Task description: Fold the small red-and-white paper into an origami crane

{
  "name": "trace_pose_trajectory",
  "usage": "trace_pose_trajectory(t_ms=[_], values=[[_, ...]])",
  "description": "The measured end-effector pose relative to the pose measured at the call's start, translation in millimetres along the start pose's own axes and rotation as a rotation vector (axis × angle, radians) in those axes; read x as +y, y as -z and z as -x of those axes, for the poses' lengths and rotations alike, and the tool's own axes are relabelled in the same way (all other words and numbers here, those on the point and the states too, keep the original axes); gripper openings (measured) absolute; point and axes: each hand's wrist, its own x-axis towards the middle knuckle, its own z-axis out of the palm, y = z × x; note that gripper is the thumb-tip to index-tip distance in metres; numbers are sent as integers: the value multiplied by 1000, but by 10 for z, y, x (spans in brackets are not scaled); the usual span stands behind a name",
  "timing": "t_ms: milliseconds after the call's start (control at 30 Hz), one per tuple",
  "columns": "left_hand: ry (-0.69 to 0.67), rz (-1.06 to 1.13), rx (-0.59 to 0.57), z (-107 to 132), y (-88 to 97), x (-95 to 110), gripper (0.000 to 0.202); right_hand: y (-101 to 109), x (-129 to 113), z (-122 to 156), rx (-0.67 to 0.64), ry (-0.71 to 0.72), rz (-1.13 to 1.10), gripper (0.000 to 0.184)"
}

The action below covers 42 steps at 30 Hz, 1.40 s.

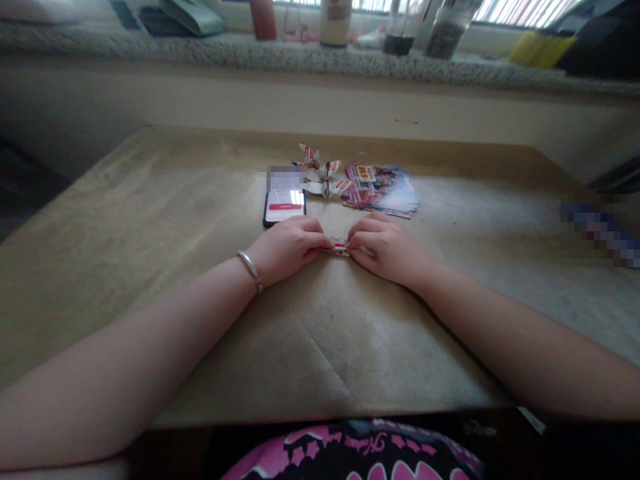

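Between my two hands is a small folded piece of printed paper (339, 247), white with red marks, lying low over the table. My left hand (290, 247), with a silver bangle at the wrist, pinches its left end. The right end is pinched by the fingers of my right hand (383, 247). Just beyond my left hand lies a phone (285, 205) with its screen lit. Folded paper shapes with pointed tips (326, 181), printed in white and red, sit behind the paper. To their right is a stack of colourful printed sheets (383, 190).
A beige cover (150, 220) lies over the table. Behind it runs a speckled stone sill (240, 52) holding jars, a red cylinder (263, 19) and a yellow item (543, 48). A blurred blue object (603, 233) lies at the table's right side.
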Motion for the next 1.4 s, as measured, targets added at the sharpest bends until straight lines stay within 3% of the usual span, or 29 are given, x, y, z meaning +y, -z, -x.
trace_pose_trajectory(t_ms=[333,633,867,1167,1400], values=[[-59,-39,-42,18,25,-17,24,73,-52,17,-80,61,82,22],[-32,-62,-51,6,32,28,21,95,-158,-10,-172,-58,233,23],[22,-46,-36,-3,21,70,18,20,-184,-48,-111,-194,245,20],[160,58,77,-13,-16,103,12,-6,-132,-22,-24,-340,3,12],[237,173,198,-23,16,203,9,39,-201,-12,-9,-229,28,15]])
